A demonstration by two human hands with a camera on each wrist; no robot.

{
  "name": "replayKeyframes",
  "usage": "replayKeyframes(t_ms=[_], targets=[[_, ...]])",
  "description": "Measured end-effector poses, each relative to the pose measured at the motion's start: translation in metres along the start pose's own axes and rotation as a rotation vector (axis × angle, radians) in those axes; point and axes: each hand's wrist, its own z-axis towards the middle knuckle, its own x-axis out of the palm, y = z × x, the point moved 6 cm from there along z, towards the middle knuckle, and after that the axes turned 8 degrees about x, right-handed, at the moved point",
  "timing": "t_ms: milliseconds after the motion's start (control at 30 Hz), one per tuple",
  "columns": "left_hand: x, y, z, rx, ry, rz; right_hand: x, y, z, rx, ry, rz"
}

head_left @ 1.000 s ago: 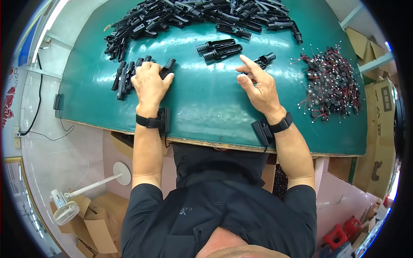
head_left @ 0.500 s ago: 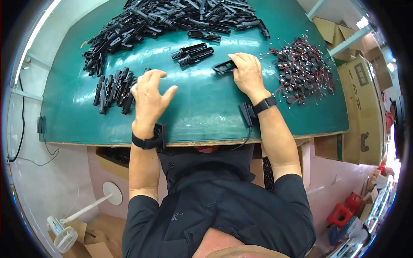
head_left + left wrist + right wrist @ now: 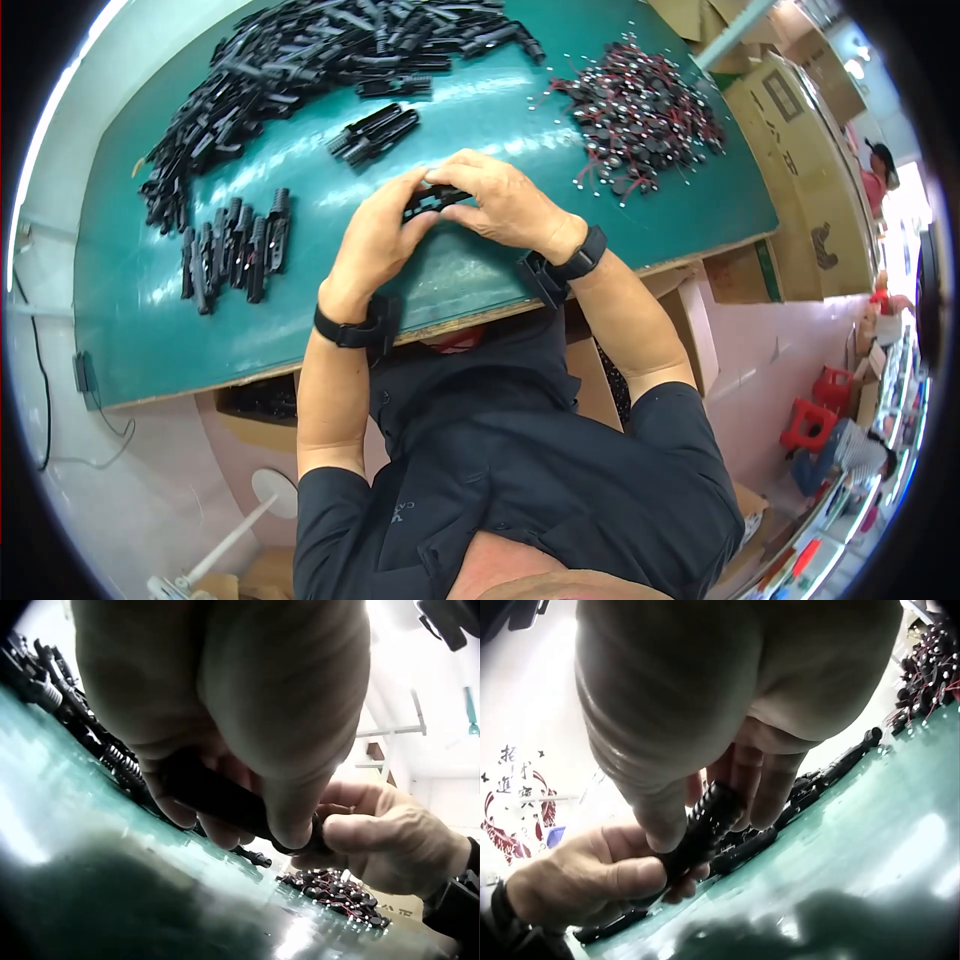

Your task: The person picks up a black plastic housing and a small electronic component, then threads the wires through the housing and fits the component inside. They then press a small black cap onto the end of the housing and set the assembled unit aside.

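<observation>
Both hands meet over the table in front of the body. Between them is a black plastic part (image 3: 425,203) with a ribbed end. My left hand (image 3: 375,235) pinches its body with thumb and fingers. The right hand (image 3: 500,205) has its thumb and fingers around the ribbed end, which shows as black rings on the part (image 3: 711,821) in the right wrist view. In the left wrist view, the part's dark smooth side (image 3: 214,796) lies across the left fingers. Fingers hide much of it in the head view.
A row of similar black parts (image 3: 257,255) lies at the left. Two more parts (image 3: 375,135) lie beyond the hands, before a large pile (image 3: 300,60). Small round black pieces with red wires (image 3: 645,115) are heaped at the right. Cardboard boxes (image 3: 800,170) stand past the table's right edge.
The left hand has left the row of parts and moved right. The right hand has picked up a black part and brought it left, where both hands now hold it. The head view has turned.
</observation>
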Motion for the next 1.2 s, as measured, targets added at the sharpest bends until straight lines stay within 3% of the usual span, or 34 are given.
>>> replayKeyframes(t_ms=[133,267,400,700,800,933,1067,1200], targets=[[0.001,0.012,-0.006,-0.067,0.001,-0.122,-0.041,-0.003,-0.025,-0.036,-0.193,-0.081],[-0.001,0.020,-0.008,-0.106,-0.063,-0.154,-0.108,-0.065,-0.064,0.336,-0.276,-0.526],[0.003,0.032,-0.011,-0.174,-0.099,-0.235,-0.129,-0.094,-0.089,0.546,-0.258,-0.602],[0.007,0.044,-0.017,-0.231,-0.102,-0.294,-0.122,-0.104,-0.074,0.578,-0.257,-0.693],[0.007,0.045,-0.017,-0.229,-0.111,-0.304,-0.122,-0.113,-0.061,0.695,-0.143,-0.847],[0.007,0.045,-0.017,-0.230,-0.128,-0.331,-0.114,-0.113,-0.052,0.640,-0.056,-0.756],[0.005,0.042,-0.017,-0.232,-0.123,-0.323,-0.122,-0.115,-0.055,0.610,-0.212,-0.714],[0.006,0.041,-0.016,-0.225,-0.117,-0.303,-0.116,-0.115,-0.056,0.655,-0.161,-0.802]])
